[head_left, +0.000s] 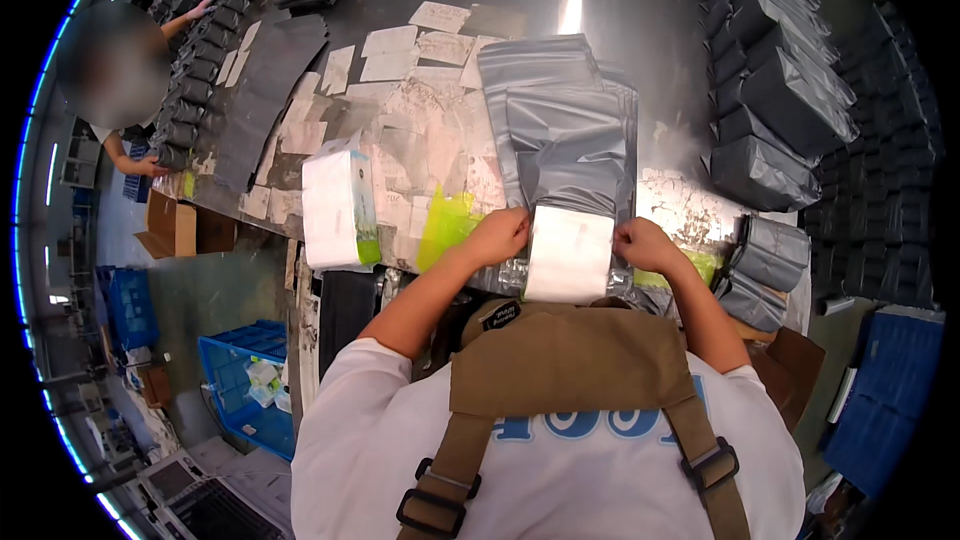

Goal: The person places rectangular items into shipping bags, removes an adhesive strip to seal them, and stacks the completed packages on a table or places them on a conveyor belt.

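Observation:
A white rectangular pack (pixel 570 258) lies at the table's front edge, close to my body. Its far end meets the mouth of a grey plastic mailing bag (pixel 568 155), which lies flat on a pile of similar bags. At the pack's left side my left hand (pixel 503 236) is closed, its fingers pinching the bag's edge. My right hand (pixel 643 244) is closed in the same way on the opposite edge. Both sets of fingertips are partly hidden. Left of my forearm stands another white pack (pixel 338 202) with a green-printed side.
Rows of filled grey bags (pixel 775 90) line the table's right side. Folded grey bags (pixel 765 270) lie by my right elbow. Paper labels (pixel 390 65) cover the metal tabletop. A blue crate (pixel 245 380) sits at lower left. A co-worker's hand (pixel 150 167) touches stacked grey bundles (pixel 185 105).

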Demonstrator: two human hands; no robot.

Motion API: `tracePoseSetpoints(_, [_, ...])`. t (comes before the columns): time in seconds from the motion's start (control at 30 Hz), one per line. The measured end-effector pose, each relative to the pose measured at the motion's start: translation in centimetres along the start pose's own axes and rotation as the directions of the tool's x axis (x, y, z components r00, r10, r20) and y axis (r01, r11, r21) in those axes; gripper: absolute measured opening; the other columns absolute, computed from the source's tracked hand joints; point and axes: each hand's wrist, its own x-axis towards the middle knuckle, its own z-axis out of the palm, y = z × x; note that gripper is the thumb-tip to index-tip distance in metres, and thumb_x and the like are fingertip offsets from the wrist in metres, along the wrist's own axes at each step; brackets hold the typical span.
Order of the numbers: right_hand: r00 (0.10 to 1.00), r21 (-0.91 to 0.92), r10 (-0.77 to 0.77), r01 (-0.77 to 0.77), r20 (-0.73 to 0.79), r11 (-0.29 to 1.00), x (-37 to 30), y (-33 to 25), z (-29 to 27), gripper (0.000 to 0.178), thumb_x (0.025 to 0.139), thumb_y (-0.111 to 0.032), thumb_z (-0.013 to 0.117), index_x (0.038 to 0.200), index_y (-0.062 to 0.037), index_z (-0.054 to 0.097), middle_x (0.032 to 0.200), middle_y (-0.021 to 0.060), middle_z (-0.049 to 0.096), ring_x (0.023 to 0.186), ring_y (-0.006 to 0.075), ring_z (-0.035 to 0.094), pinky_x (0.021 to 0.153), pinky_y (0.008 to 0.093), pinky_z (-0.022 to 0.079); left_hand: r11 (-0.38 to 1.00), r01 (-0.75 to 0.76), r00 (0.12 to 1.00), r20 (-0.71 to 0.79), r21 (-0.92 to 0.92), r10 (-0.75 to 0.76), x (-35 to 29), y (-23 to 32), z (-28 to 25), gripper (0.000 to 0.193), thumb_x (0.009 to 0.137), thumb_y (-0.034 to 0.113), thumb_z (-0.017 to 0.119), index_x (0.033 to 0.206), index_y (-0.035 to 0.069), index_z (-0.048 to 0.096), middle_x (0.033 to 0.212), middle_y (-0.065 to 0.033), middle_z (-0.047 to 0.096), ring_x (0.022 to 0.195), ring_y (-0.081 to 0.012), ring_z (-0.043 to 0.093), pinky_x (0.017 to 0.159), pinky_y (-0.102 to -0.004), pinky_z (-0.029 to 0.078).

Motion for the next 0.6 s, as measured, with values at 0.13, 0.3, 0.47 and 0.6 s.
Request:
tracePoseSetpoints(0.13, [0.998,-0.365,-0.047,0.06,0.046,0.929,-2.9,0.9,2.5,0.019,0.079,-0.022,0.061,0.079,-0.0059,0.071,0.079,0.0197,0.067,0.075,0.0383,0.065,0.068,0.0436,0.05,0.961,-0.125,0.956,0.287,0.247,0.05,-4.0,0.5,-0.2,0.014,0.083,0.013,0.058,0.085,0.0,0.059,0.083,-0.0227,0.063,0.08,-0.0442,0.06,0.072,-0.0494,0.048])
tracePoseSetpoints(0.3, [0.989,-0.064,-0.11,0.117,0.103,0.991,-5.7,2.1,4.1,0.019,0.082,-0.022,0.06,0.084,-0.0057,0.07,0.079,0.0184,0.067,0.076,0.0373,0.064,0.068,0.0432,0.049,0.995,-0.091,0.968,0.238,0.046,0.078,-7.5,0.7,1.3,0.01,0.081,0.01,0.057,0.079,0.0,0.055,0.079,-0.0216,0.059,0.08,-0.0426,0.058,0.073,-0.0486,0.047])
tracePoseSetpoints(0.47, [0.892,0.194,0.107,-0.022,-0.439,0.981,0.8,0.4,1.1,0.016,0.088,-0.014,0.06,0.087,0.0008,0.066,0.069,0.0113,0.065,0.064,0.0151,0.058,0.062,0.0325,0.047,0.997,0.042,0.988,-0.146,-0.067,-0.052,-0.3,1.6,-0.7,0.011,0.081,0.01,0.061,0.082,0.0,0.057,0.072,-0.0158,0.061,0.067,-0.0295,0.061,0.062,-0.0378,0.048])
tracePoseSetpoints(0.6, [0.949,0.173,0.105,-0.054,-0.298,0.984,-0.7,2.2,1.6,0.016,0.086,-0.014,0.064,0.081,0.0008,0.066,0.067,0.0108,0.064,0.061,0.0182,0.059,0.059,0.0328,0.047,0.949,0.148,0.969,-0.152,-0.279,-0.196,-2.6,1.0,1.3,0.015,0.079,0.011,0.065,0.088,0.001,0.06,0.068,-0.0051,0.059,0.058,-0.0189,0.055,0.057,-0.0307,0.047])
